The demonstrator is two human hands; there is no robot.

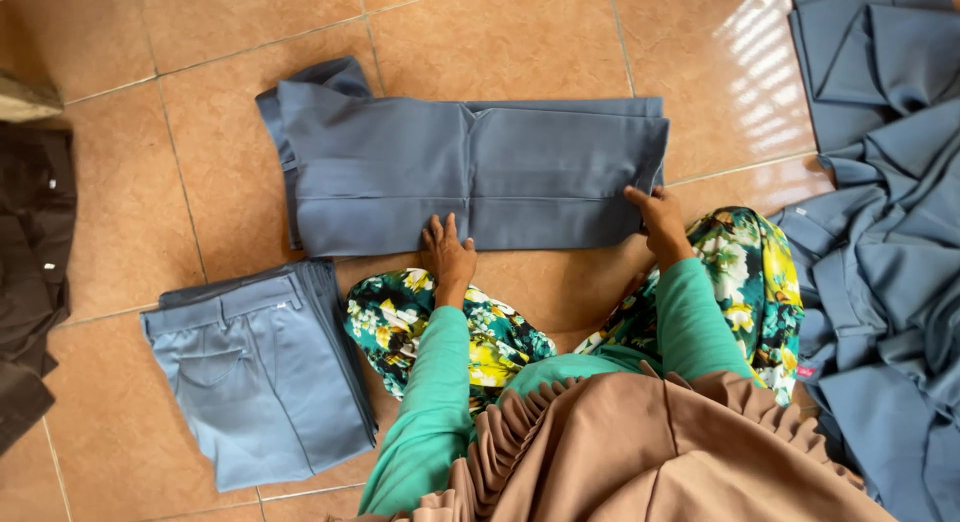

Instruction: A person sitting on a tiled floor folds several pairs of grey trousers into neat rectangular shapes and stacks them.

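On floor tiles ahead: my left hand (446, 254) flat on half-folded grey trousers (470, 172) | right hand (660, 222) pinching their edge | folded stack (265, 372) done beside my left knee | loose pile (880, 232) at my right, unfolded.

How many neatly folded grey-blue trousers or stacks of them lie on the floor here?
2. One pair lies folded lengthwise under the left hand and right hand. One folded stack sits lower left. The heap at right is unfolded, so more may be hidden.
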